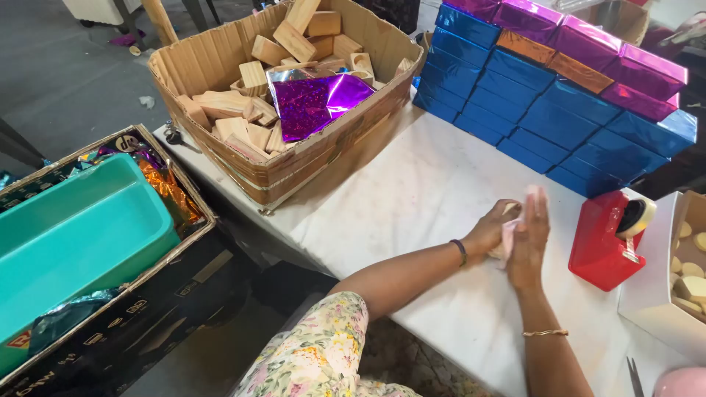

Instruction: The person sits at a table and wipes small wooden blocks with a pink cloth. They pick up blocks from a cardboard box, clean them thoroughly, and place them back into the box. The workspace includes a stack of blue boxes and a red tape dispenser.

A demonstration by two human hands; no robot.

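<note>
Starting at the far left, we see a teal plastic tub [73, 235] sitting inside a dark cardboard box [158, 294], with crumpled orange foil [170, 192] tucked along its far side. Next comes a big open carton [294, 165] on the corner of the white table [412, 191], filled with bare wooden blocks [243, 121] and a loose sheet of purple glitter foil [312, 103]. Near the middle of the table we find our hands pressed together, palm to palm, around a small pale pink piece [509, 234]: the left hand [491, 229] cups it from behind and the right hand [531, 235] lies flat against it, fingers straight and pointing away from us. What the piece is, we cannot tell. Behind the hands rises a stack of foil-wrapped blocks [559, 110], mostly blue with purple and orange ones on top. Just right of the hands stands a red tape dispenser [604, 239], and beyond it a white box [654, 294] of pale round pieces [691, 272].
</note>
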